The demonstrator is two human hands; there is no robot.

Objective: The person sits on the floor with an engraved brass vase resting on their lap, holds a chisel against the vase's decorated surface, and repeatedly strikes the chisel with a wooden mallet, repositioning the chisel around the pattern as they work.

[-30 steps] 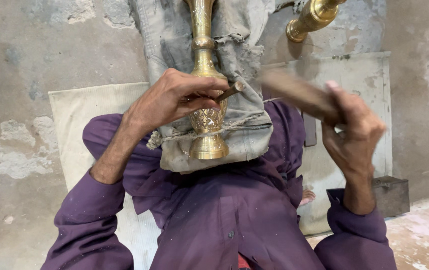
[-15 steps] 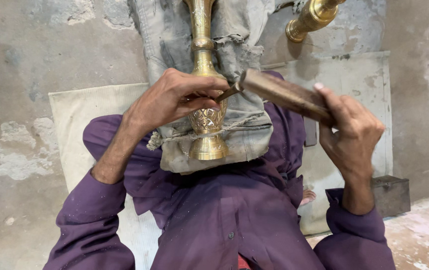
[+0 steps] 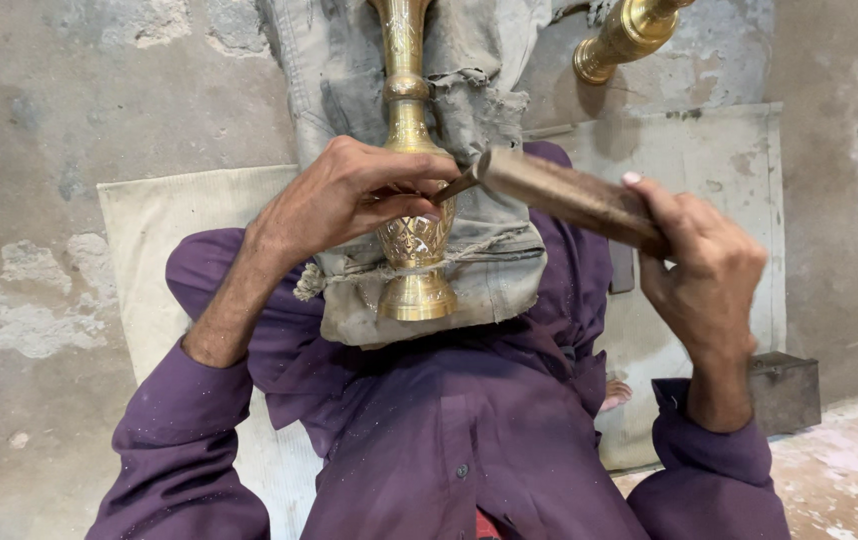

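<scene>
One brass vase (image 3: pixel 411 180), tall and slim with an engraved bulb above its flared foot, lies at the centre of the frame on a grey, frayed cloth (image 3: pixel 494 270) spread over the lap of a person in a purple shirt (image 3: pixel 449 440). The left hand (image 3: pixel 349 195) curls over the bulb, fingers closed round a small metal chisel (image 3: pixel 454 187) whose tip meets the engraved band. The right hand (image 3: pixel 699 265), right of centre, is wrapped firmly round a dark wooden mallet (image 3: pixel 564 195), its end touching the chisel's head. This looks like the engraving step, mid-strike. A next blow would call for the chisel held steady on its line and the vase kept from rolling. A second brass piece (image 3: pixel 629 35) lies at upper right on the concrete floor (image 3: pixel 39 150).
</scene>
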